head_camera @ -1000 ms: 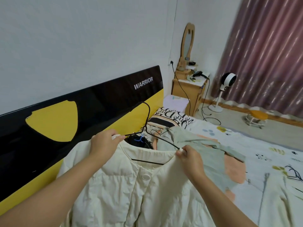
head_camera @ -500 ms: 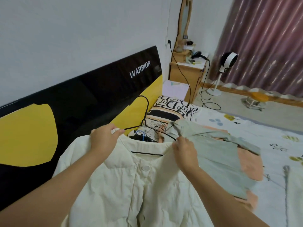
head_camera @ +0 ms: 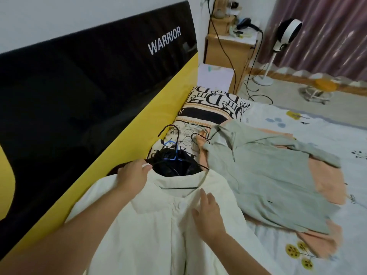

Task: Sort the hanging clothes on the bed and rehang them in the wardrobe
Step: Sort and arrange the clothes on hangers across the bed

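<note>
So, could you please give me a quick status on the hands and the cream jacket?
Left hand grips cream jacket at collar. Right hand open, flat on its front. Jacket on black hanger. Green shirt beside.

Cream jacket (head_camera: pixel 143 235) on black hanger (head_camera: pixel 178 187); both hands upon it

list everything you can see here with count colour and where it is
cream padded jacket: 1, cream, on the bed in front, on a hanger
thin black wire hanger: 1, black, inside the jacket's neck
dark garment on a blue hanger: 1, black, beyond the jacket's collar
sage green shirt: 1, pale green, right of the jacket
peach cloth: 1, peach, under the green shirt
lettered pillow: 1, cream and black, by the headboard
headboard: 1, black and yellow, left
wooden bedside cabinet: 1, tan, far end
white standing fan: 1, white, by the curtain
curtain: 1, mauve, top right
left hand: grips the jacket's left shoulder
right hand: flat on the jacket front
</note>
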Available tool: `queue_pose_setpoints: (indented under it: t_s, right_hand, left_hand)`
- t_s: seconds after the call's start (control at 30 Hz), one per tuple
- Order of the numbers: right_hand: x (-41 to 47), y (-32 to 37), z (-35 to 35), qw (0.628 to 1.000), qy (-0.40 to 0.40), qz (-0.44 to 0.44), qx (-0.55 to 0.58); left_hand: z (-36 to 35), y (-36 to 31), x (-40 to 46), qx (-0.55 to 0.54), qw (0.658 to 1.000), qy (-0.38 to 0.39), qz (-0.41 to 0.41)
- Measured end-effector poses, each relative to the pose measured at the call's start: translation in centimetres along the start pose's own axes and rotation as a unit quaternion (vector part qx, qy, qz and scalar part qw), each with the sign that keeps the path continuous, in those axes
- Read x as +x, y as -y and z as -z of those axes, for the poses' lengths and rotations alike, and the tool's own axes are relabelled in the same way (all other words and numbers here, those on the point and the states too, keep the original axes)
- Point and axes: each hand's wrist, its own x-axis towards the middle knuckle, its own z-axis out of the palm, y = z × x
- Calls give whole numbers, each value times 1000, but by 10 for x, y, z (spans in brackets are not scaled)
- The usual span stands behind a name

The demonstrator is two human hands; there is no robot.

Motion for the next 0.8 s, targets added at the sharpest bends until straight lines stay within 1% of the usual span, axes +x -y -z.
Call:
queue_pose_setpoints:
  t_s: [0.07, 0.17, 0.2, 0.27, 0.37, 0.43, 0.5, 0.57, 0.67, 0.73, 0.8]
  right_hand:
    - [13, -1, 1, 999, -21, -7, 25]
    - [36, -2, 9, 997, -67, -15, 42]
    - [43, -2, 9, 997, -68, -14, 36]
    - [54, -3, 3, 999, -38, -5, 1]
    - [59, -6, -11, 998, 21, 6, -59]
    - [57, -9, -16, 997, 27, 9, -69]
    - [55, -12, -18, 998, 30, 8, -63]
    - [53, -14, -20, 998, 31, 7, -54]
    - [49, -15, -20, 998, 35, 3, -54]
    - [46, -16, -19, 998, 38, -7, -43]
    - [41, -17, -16, 999, 33, -12, -21]
  left_hand:
    - [-6, -8, 13, -16, 1000, -20, -12]
    - [-12, -23, 36, -16, 996, -72, -58]
    - [-15, -24, 44, -14, 994, -85, -72]
    - [-24, -16, 58, 21, 992, -90, -85]
    - [-42, 12, 63, 156, 984, -33, -74]
    - [-50, 31, 64, 223, 971, 8, -83]
    - [-54, 40, 68, 266, 959, 49, -87]
    - [-57, 39, 73, 281, 953, 80, -77]
    - [-60, 34, 72, 269, 955, 108, -55]
    - [-58, 31, 67, 239, 965, 101, -42]
    - [-50, 27, 58, 220, 972, 68, -45]
